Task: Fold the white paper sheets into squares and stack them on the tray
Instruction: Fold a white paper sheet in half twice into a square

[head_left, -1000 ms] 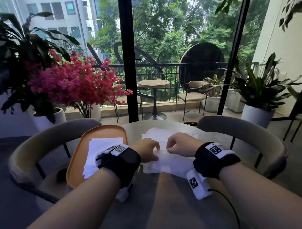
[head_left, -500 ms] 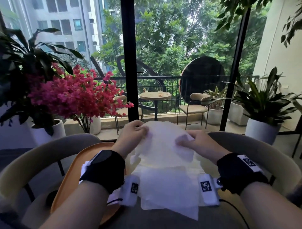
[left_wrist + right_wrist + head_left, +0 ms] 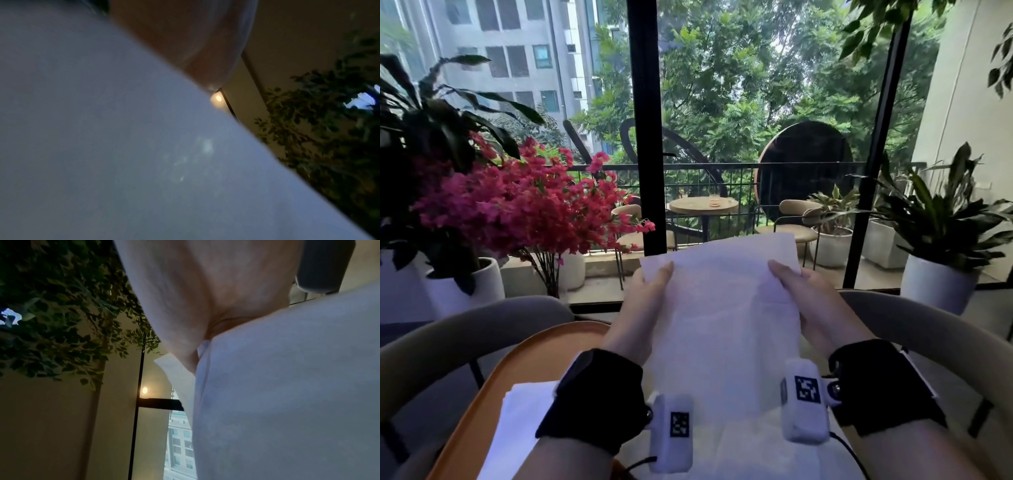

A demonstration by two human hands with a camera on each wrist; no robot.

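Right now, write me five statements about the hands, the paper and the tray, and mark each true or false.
1. Both hands hold one white sheet up in the air. True: the left hand and the right hand each grip a side of it near the top.
2. The tray is blue. False: it is orange.
3. White paper already lies on the tray. True.
4. The tray sits to the person's right. False: it is on the left, beside the left wrist.
5. The raised sheet is folded into a small square. False: it hangs open, and more paper lies below it.
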